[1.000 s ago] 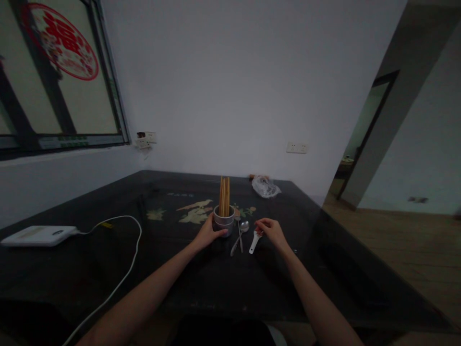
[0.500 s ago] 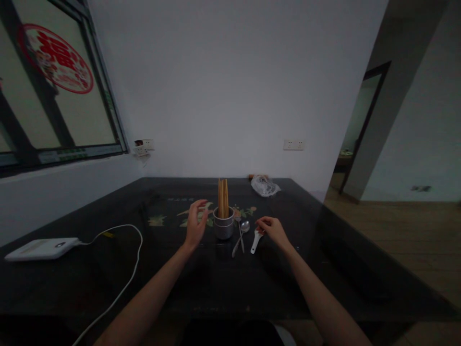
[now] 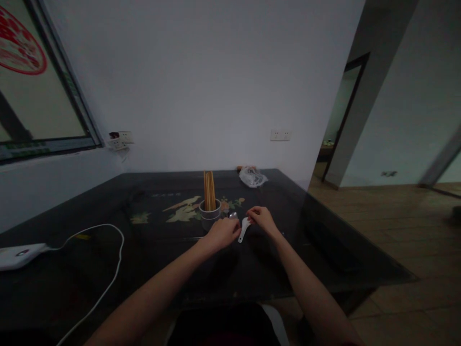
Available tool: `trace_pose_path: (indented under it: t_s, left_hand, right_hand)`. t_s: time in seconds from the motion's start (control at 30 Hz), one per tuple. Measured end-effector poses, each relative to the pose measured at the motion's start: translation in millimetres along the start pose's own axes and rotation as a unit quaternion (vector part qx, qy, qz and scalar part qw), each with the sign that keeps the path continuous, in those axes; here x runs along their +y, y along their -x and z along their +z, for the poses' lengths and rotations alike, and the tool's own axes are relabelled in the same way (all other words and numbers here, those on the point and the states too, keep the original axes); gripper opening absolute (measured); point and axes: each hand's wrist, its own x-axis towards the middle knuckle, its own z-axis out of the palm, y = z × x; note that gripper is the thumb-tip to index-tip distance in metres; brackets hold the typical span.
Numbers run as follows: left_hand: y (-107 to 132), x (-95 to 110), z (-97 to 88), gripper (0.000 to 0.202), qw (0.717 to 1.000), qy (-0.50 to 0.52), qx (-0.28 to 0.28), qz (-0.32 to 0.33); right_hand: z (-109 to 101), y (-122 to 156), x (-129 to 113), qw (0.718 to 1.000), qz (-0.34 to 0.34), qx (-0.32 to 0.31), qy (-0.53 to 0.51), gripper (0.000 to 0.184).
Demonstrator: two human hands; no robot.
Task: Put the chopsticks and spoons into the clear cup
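A white spoon (image 3: 243,231) lies on the dark table, its handle pointing toward me. My right hand (image 3: 262,219) is at the bowl end, thumb and fingers pinched on the spoon. Just left of it, my left hand (image 3: 224,232) reaches across with curled fingers, their tips close to the white spoon's handle. Whatever those fingers hold is hidden. Beyond that hand, the bowl of a metal spoon (image 3: 233,216) shows; the other metal cutlery is covered. A grey metal cup (image 3: 209,219) stands behind my left hand, with several wooden chopsticks (image 3: 209,191) upright in it.
At the far edge of the table (image 3: 173,269) lies a crumpled clear plastic bag (image 3: 252,177). On the left is a white device (image 3: 22,255) with a white cable (image 3: 120,250) curving toward me. A dark, long object (image 3: 334,247) sits on the right side.
My left hand has swung from left of the cup to its front right, beside the white spoon, with fingers now curled. The right hand stays at the spoon. The view has turned slightly right.
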Motion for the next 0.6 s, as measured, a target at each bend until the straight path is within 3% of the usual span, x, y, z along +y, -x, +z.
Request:
trace_pose_path:
  t_s: [0.27,0.4,0.6]
  left_hand:
    - [-45,15,30.6,0.035,0.991,-0.060,-0.048,-0.113]
    - [-54,17,42.3,0.044,0.987,-0.059,-0.048,-0.142]
    - [-56,14,51.9,0.043,0.986,-0.048,-0.050,-0.150]
  right_hand:
    - [-11,1,4,0.979,0.023,0.038,0.199,0.015]
    - [-12,5,4,0.951,0.049,0.046,0.302,0.017]
    - [-7,9,7,0.936,0.047,0.023,0.349,0.017]
